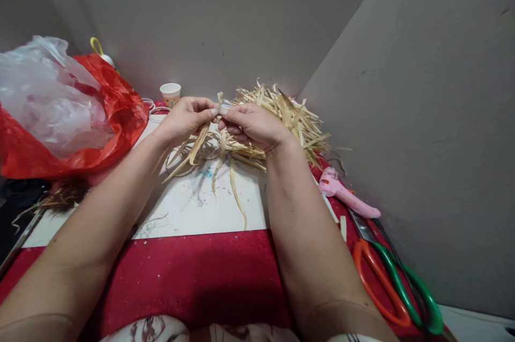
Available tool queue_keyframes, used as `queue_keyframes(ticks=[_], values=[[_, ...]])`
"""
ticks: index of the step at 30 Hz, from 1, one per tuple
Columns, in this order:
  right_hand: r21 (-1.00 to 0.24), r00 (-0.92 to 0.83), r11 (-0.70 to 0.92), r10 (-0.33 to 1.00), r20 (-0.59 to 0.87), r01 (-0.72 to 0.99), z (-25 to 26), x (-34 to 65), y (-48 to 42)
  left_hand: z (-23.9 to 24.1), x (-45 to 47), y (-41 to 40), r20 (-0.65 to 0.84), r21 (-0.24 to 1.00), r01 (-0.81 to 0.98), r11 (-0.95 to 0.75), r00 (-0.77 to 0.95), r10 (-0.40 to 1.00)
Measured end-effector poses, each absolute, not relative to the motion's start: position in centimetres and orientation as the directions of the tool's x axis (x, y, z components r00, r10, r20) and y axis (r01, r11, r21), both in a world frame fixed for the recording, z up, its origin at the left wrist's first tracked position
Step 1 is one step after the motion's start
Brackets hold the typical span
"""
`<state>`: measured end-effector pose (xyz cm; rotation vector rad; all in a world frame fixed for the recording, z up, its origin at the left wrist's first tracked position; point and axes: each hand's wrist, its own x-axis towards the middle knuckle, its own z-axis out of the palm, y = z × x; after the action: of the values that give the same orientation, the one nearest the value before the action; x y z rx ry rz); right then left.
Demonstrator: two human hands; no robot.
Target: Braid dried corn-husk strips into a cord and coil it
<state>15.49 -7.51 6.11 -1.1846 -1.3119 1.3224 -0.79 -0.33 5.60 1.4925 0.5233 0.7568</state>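
Observation:
Both hands meet above the far part of a white board, pinching one braid of straw-coloured dried leaf strips [220, 97] between thumbs and fingertips. My left hand [189, 117] grips it from the left, closed, with loose strips hanging below its fingers. From the right, my right hand [253, 123] closes on the same braid, its thumb beside the left one. The short knotted end pokes up above the thumbs. Several long loose strips [237, 192] trail down toward the board. Just behind my right hand lies a big heap of dried leaf strips [298, 122].
A white board [193, 218] lies on a red cloth [193, 283]. At left sits a red plastic bag [129, 117] with a clear bag [44, 95]. A paper cup [170, 94] stands behind. A pink glue gun [346, 192] and scissors [382, 272] lie right, beside a grey wall [422, 117].

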Motion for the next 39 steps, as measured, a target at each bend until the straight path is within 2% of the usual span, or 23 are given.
queue_keyframes(ticks=[6,9,15,20,24,31,36,39], values=[[-0.988,-0.114,0.017,0.993,0.035,-0.153,5.3,14.5,-6.9,5.9,-0.8,-0.4,0.266,0.960,-0.074,-0.269,0.539,0.799],[-0.982,-0.066,0.044,0.996,0.057,-0.186,5.1,14.1,-6.7,6.1,-1.0,-0.3,0.284,0.951,-0.059,-0.304,0.554,0.783],[-0.990,0.054,0.084,0.995,0.078,-0.116,5.0,13.2,-6.5,6.4,-1.2,-0.4,0.269,0.944,0.005,-0.330,0.565,0.780],[-0.964,0.237,0.264,0.937,0.258,0.006,3.6,12.7,-5.4,6.7,-1.3,-0.3,0.306,0.902,0.106,-0.418,0.525,0.794],[-0.933,0.306,0.353,0.883,0.357,0.070,2.5,12.6,-4.6,7.2,-1.3,-0.7,0.391,0.811,0.222,-0.541,0.483,0.784],[-0.954,0.383,0.254,0.906,0.178,-0.157,3.4,11.6,-5.2,6.3,-0.3,-1.4,0.593,0.609,0.295,-0.737,0.448,0.669],[-0.932,0.420,0.305,0.885,0.202,-0.196,2.9,11.7,-4.7,4.4,0.3,-1.3,0.685,0.354,0.336,-0.873,0.542,0.487],[-0.918,0.459,0.342,0.861,0.220,-0.201,2.5,12.1,-4.3,4.2,0.4,-1.5,0.671,0.313,0.267,-0.912,0.617,0.411]])
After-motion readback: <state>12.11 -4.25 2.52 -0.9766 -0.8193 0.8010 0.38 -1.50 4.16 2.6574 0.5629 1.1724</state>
